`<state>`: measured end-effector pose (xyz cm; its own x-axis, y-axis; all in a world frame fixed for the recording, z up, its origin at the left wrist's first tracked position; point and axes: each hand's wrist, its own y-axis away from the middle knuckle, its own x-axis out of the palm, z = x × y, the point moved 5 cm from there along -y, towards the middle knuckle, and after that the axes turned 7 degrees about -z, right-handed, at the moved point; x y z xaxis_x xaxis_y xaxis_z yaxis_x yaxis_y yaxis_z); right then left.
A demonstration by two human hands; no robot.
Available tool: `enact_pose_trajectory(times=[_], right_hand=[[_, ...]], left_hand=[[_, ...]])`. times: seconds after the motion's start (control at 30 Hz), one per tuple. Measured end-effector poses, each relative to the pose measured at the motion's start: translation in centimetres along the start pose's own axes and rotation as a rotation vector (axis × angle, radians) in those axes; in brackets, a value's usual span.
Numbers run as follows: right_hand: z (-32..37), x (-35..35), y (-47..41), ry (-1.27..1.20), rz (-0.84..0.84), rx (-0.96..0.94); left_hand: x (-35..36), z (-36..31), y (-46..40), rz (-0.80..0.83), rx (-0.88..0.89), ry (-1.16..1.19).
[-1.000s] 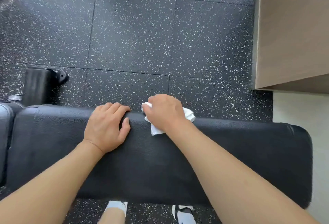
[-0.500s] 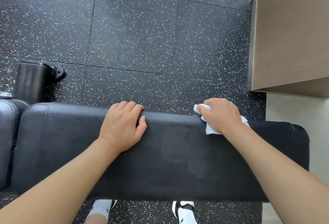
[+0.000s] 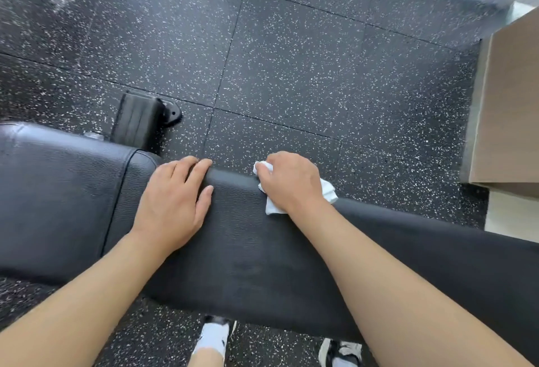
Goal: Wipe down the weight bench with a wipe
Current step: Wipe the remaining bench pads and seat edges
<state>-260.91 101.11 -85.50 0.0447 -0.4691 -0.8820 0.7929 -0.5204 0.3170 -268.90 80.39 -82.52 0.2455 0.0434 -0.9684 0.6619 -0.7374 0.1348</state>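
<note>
bench (image 3: 242, 250) under both hands, right (image 3: 291, 183) clutching wipe (image 3: 329, 194)

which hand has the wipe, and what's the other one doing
The right hand has it, fingers curled round the white wipe at the bench pad's far edge. The left hand holds nothing; it rests on the pad.

bare forearms (image 3: 408, 293), white sock (image 3: 212, 337), black-white shoe (image 3: 339, 352)

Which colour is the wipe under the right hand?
White, in the head view: the wipe.
</note>
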Motion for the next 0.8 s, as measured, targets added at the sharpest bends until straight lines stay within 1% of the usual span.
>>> enact_pose_trajectory(times=[0.1,0.2,0.27,0.33,0.4,0.47,0.6,0.67,0.7,0.8], right_hand=[[4.6,1.2,-1.0,-0.001,-0.041,-0.032],[9.7,2.8,-2.1,-0.024,-0.04,-0.08],[11.9,3.6,-2.9,-0.048,-0.003,-0.064],[12.1,3.7,-3.5,-0.075,0.072,-0.031],[11.0,3.2,-3.2,-0.125,0.123,-0.045],[8.4,2.1,-2.4,-0.143,0.145,-0.047],[-1.7,-1.3,-0.2,-0.056,0.208,0.118],[-5.9,-3.1,1.2,-0.007,0.199,0.189],[-6.9,-3.7,1.7,0.012,0.18,0.209],[-6.6,-3.6,1.8,0.075,0.095,0.2]], left_hand=[[-0.1,1.8,0.7,-0.007,0.046,0.084],[0.1,1.9,0.8,-0.024,0.034,0.12],[0.2,2.0,0.8,-0.046,0.002,0.133],[0.2,2.4,0.8,-0.063,0.004,0.125],[0.0,2.9,1.0,-0.075,0.013,0.075],[-0.1,3.4,1.0,-0.079,0.01,0.015],[0.0,3.4,1.0,-0.071,0.0,-0.009],[0.1,3.3,1.0,-0.067,-0.007,-0.003],[0.1,3.3,1.0,-0.066,-0.008,0.001],[0.0,3.2,1.1,-0.059,-0.017,0.011]])
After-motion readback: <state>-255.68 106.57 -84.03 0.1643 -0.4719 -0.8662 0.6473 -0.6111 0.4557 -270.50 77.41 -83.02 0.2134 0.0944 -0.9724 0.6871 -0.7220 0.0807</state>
